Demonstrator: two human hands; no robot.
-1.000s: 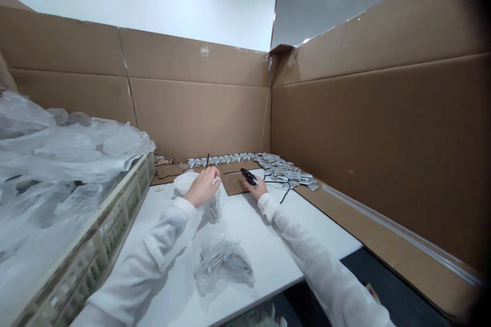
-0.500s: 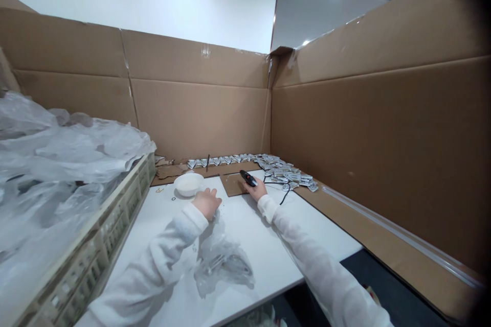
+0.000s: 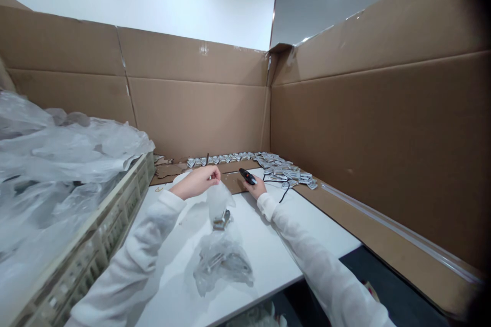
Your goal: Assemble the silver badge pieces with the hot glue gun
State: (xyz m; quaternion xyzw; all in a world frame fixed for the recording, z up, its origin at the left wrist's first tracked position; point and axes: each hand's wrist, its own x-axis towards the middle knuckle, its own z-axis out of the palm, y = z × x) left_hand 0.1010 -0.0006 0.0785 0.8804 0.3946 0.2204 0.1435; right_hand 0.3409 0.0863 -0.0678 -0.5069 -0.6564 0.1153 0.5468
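Observation:
My left hand [image 3: 197, 182] is raised above the white table [image 3: 307, 230], fingers pinched on the top of a small clear plastic bag [image 3: 218, 204] with a metal part hanging in its bottom. My right hand [image 3: 256, 187] rests further back on the table, closed round a black and red hand tool [image 3: 248, 176] with a black cord trailing to the right. A pile of clear bags with metal parts [image 3: 223, 261] lies on the table below the hanging bag. A white bowl behind my left hand is mostly hidden.
A beige plastic crate [image 3: 95, 245] heaped with clear plastic sheeting [image 3: 57, 153] stands at the left. Several small sealed packets [image 3: 268, 163] lie in a row at the back. Tall cardboard walls [image 3: 364, 127] enclose the table. A brown cardboard piece [image 3: 233, 184] lies by the tool.
My left hand dropped to the table and then rose again with a small clear bag pinched in it. My right hand stayed on the tool.

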